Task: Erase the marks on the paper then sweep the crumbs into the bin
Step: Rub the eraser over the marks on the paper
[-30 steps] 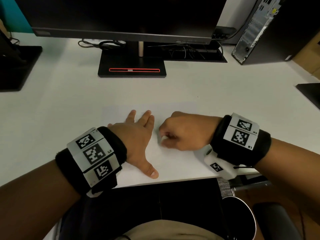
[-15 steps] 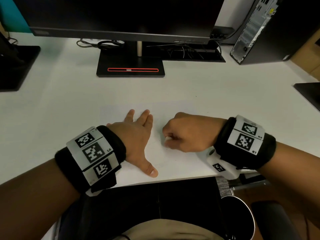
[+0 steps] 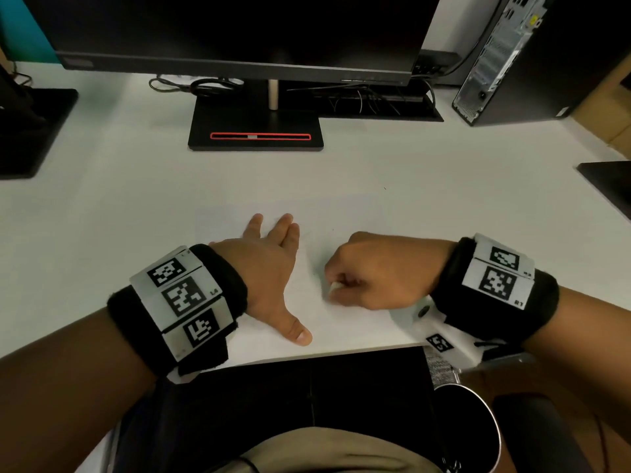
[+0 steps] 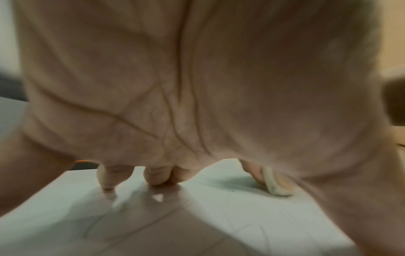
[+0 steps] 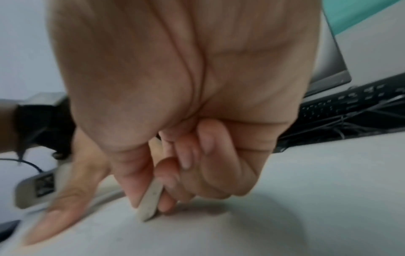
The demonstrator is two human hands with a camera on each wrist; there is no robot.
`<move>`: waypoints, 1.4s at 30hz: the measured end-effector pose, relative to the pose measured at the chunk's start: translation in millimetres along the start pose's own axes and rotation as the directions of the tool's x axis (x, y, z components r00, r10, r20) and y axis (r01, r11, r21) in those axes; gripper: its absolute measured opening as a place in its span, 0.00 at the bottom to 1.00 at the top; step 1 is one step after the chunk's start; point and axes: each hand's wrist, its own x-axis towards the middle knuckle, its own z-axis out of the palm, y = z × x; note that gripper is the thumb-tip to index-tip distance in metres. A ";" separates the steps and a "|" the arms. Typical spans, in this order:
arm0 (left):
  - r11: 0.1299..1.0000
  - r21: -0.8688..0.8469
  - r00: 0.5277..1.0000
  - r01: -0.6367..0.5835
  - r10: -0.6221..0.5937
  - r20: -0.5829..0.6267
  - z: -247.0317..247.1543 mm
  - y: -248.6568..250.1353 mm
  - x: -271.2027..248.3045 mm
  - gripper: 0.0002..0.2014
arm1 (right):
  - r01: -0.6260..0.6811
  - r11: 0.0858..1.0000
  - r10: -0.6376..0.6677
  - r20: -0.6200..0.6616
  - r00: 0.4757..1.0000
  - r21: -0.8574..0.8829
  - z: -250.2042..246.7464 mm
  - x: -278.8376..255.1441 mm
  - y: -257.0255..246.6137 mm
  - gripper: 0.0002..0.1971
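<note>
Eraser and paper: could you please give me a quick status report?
Left hand flat, pressing paper down. Right hand pinching eraser, tip on the sheet. Faint marks remain. Bin below desk edge; nothing in the way.

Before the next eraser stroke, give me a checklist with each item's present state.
1. Flat left hand presses the white paper sheet to the white desk: ok.
2. Right hand pinches the thin off-white eraser between thumb and fingers: ok.
3. Eraser tip touches the paper: ok, as the right wrist view shows.
4. Marks left to erase: not ok, faint pencil lines remain in the left wrist view.
5. Crumbs gathered for sweeping: cannot tell, only a few tiny specks show.
6. Round metal-rimmed bin in reach below the desk edge on the right: ok.
</note>
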 end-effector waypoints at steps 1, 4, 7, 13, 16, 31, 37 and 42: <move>1.000 -0.001 1.000 0.002 -0.002 0.002 -0.5 0.6 0.0 0.78 | -0.015 1.000 0.015 -0.021 1.000 -0.004 -1.9 1.0 2.1 0.16; 1.000 -0.002 1.000 0.002 -0.002 0.002 -1.6 1.6 -0.6 0.77 | 0.036 0.999 -0.037 -0.023 0.999 -0.006 8.3 1.6 -8.6 0.13; 1.000 -0.002 1.000 -0.003 0.003 -0.001 -1.0 1.5 -0.8 0.77 | 0.063 0.998 -0.064 0.055 0.996 0.022 10.8 -2.7 -12.9 0.14; 1.000 -0.006 1.000 -0.004 0.004 0.004 -0.9 1.8 -0.7 0.77 | 0.060 0.998 -0.060 0.004 0.998 0.017 9.6 -2.1 -13.4 0.13; 1.000 0.001 1.000 -0.002 0.002 0.000 0.1 1.3 -1.0 0.77 | 0.054 0.998 -0.055 0.057 0.997 0.017 8.7 -5.7 -12.7 0.15; 1.000 -0.005 1.000 -0.005 0.005 0.002 -0.9 -0.1 -1.0 0.78 | 0.003 1.000 -0.003 0.002 1.000 0.025 8.6 -7.7 -4.2 0.15; 1.000 -0.008 1.000 -0.016 0.016 0.012 -8.3 -4.0 -7.1 0.76 | -0.226 0.960 0.260 -0.238 0.936 0.164 -14.8 -32.0 32.5 0.17; 1.000 0.013 1.000 -0.017 0.017 0.012 -11.6 -11.1 -7.9 0.76 | -0.001 0.284 0.425 -0.125 0.897 0.959 19.7 -40.3 -18.4 0.10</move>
